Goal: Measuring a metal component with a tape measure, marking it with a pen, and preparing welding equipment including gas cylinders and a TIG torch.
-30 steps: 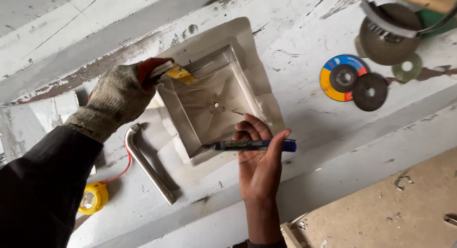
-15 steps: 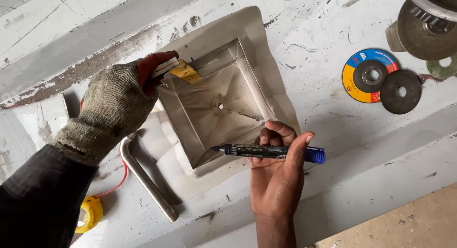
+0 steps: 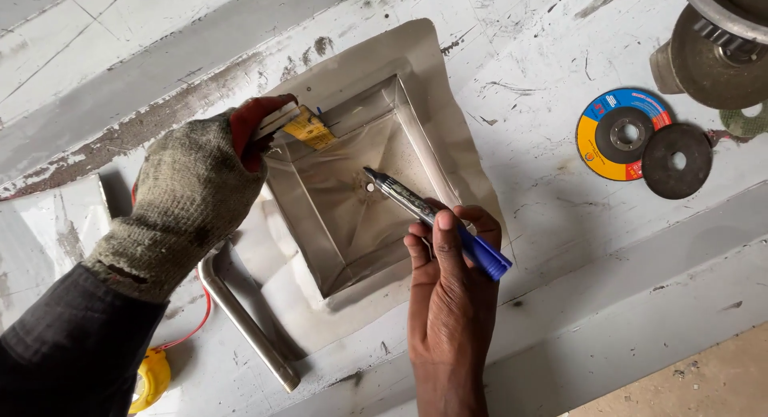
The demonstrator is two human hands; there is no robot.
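Note:
A square stainless steel tray (image 3: 448,129) with sloped walls and a small centre hole lies on the white worktable. My left hand (image 3: 188,201), in a knitted glove with red fingertips, presses a metal ruler with a yellow tape end (image 3: 300,125) against the tray's upper left corner. My bare right hand (image 3: 448,281) holds a blue marker (image 3: 436,221), its tip right beside the centre hole.
A bent steel tube handle (image 3: 244,325) lies left of the tray. A yellow tape measure (image 3: 150,379) with a red cord sits at the bottom left. Two grinding discs (image 3: 620,133) and an angle grinder (image 3: 712,45) are at the right.
My right hand has turned the marker from lying across the tray's lower edge to pointing its tip into the tray's centre. The left hand stays on the corner.

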